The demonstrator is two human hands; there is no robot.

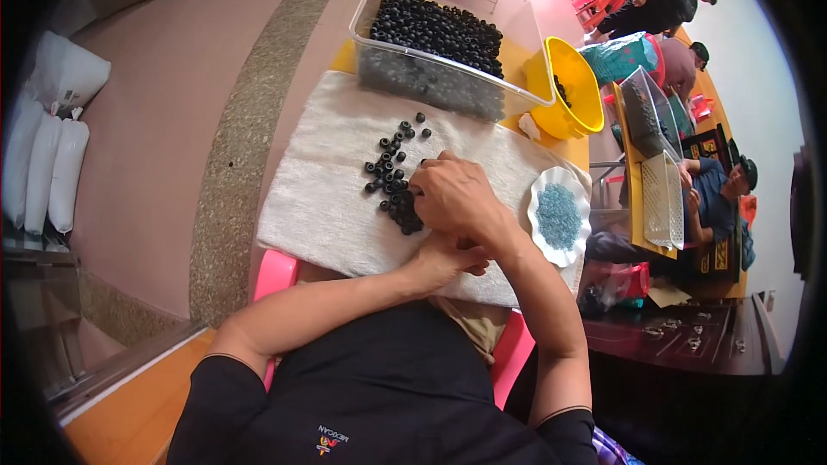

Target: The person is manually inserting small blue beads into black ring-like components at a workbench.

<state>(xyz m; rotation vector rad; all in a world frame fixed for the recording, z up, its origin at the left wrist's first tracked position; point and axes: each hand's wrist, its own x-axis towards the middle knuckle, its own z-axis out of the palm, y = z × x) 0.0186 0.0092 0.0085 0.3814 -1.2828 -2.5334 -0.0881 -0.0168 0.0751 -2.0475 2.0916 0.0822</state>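
Small black round pieces with holes (pixel 392 181) lie loose on a whitish cloth (pixel 319 172) spread over the table. My right hand (pixel 459 194) is at the right side of this pile, back up and fingers curled down; the fingertips are hidden. Below it, partly covered by the right wrist, my left hand (pixel 444 263) has its fingers curled closed near the cloth's front edge. Whatever either hand holds cannot be made out. To the right, a white wavy-rimmed dish (pixel 536 226) holds small pale-blue beads (pixel 558 215).
A clear plastic bin (pixel 431 82) full of the black pieces (pixel 439 30) stands beyond the cloth. Beside it is a yellow bowl (pixel 577 90). White sacks (pixel 56 164) stand at far left. Several people sit or stand to the right, near a table with a white basket (pixel 663 202).
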